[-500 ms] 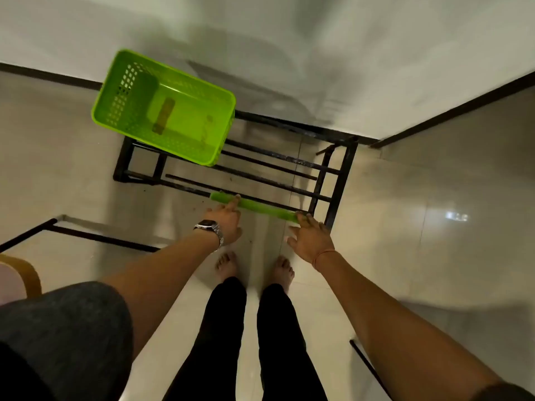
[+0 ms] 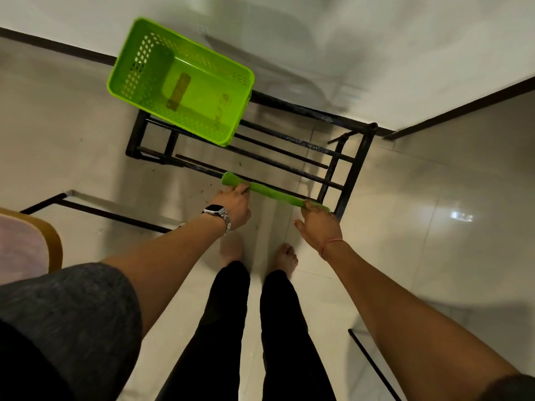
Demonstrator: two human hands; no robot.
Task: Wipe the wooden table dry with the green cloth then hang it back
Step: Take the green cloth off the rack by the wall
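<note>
Green cloth (image 2: pixel 273 193): draped along the nearest bar of a black metal rack (image 2: pixel 351 172), at 12 o'clock from the person's feet. Item appears hung, folded narrow over the bar.

Left hand (image 2: pixel 234 205): at the cloth's 9 o'clock end, fingertips on the fabric; whether the grip is closed round it or only resting cannot be told.

Right hand (image 2: pixel 320 221): at the cloth's 3 o'clock end, fingers laid fairly straight on the fabric, grip apart.

Green plastic basket (image 2: pixel 150 53): on the rack at 11 o'clock, well apart from the cloth.

Wooden table: not in view; dryness unverifiable.

Progress, judged: final step, hanging back, nearly complete. Remaining: smooth the cloth, withdraw both hands.
</note>
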